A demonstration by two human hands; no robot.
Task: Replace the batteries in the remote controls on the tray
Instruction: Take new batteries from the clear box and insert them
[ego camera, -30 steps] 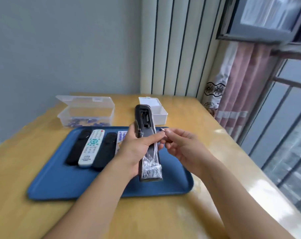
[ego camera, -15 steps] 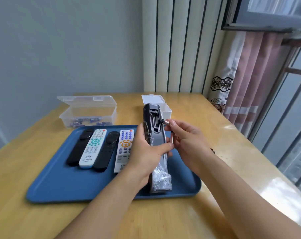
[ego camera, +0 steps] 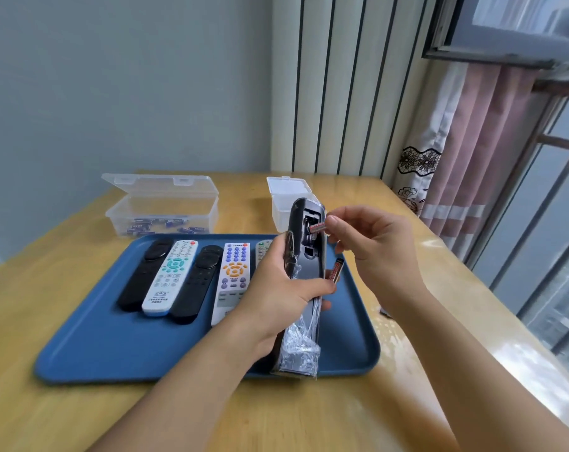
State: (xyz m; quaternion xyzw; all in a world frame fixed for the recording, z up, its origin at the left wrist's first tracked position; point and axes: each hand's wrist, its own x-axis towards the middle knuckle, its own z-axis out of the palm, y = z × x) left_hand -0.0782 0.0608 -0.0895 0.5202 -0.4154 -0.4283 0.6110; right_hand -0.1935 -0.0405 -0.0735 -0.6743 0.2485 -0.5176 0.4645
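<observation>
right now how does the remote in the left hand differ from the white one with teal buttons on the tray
The held remote is dark grey, upright, back facing the camera with its battery bay open, its lower end in crinkled plastic. The white remote lies flat on the tray, buttons up, untouched. Both are long and slim.

Blue tray (ego camera: 90, 347) on yellow-tan wood table (ego camera: 48, 412). Two black remotes (ego camera: 144, 275), (ego camera: 196, 283); white remote (ego camera: 171, 275) with teal keys; white remote (ego camera: 231, 278) with orange and purple keys. Held remote (ego camera: 304, 275) dark grey. Red batteries (ego camera: 317, 227), (ego camera: 335, 270). Clear box (ego camera: 161, 203) holds blue batteries. Pink curtain (ego camera: 472, 151), black floral band.
</observation>
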